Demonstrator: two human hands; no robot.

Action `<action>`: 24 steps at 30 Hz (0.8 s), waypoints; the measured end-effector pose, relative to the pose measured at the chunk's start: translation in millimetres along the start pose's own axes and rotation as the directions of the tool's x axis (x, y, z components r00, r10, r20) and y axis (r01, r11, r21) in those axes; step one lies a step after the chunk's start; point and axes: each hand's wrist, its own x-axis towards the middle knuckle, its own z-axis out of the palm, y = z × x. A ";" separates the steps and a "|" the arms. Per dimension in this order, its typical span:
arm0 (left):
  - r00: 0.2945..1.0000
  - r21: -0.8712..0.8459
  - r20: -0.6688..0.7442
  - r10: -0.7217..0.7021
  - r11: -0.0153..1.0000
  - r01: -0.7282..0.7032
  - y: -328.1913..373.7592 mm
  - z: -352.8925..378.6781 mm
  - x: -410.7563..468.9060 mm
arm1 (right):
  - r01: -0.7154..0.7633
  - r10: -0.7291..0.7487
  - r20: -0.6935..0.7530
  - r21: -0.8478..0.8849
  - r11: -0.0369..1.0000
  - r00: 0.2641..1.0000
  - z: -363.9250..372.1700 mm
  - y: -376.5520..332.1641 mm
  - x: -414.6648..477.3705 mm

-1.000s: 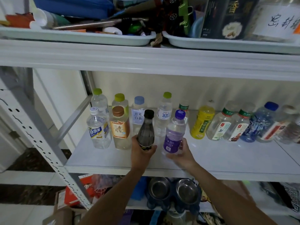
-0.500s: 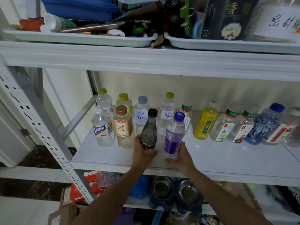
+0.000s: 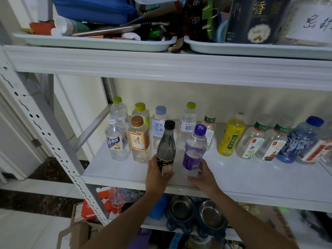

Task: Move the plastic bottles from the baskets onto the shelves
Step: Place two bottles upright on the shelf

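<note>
Readable labels: 月光白茶 on the blue-capped bottle (image 3: 159, 127), 兰香乌龙 on the brown-capped bottle (image 3: 138, 140), 香 on the dark box (image 3: 255, 18)

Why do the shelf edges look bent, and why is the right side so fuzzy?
Head view: the wide-angle lens bows the white shelf and its post; the bottles far right smear toward the picture's edge, while the dark bottle and purple bottle in the hands stay sharp; soft light, faint shadows.

Two bottles (image 3: 166, 150) side by side on shelf (image 3: 251, 178) front, bottle row (image 3: 231, 137) behind
</note>
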 end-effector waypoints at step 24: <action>0.999 0.096 -0.034 -0.035 0.995 0.038 -0.6 7.2 32.8 | 0.005 -0.004 -0.058 0.010 1.000 0.998 -9.8 -9.7 7.4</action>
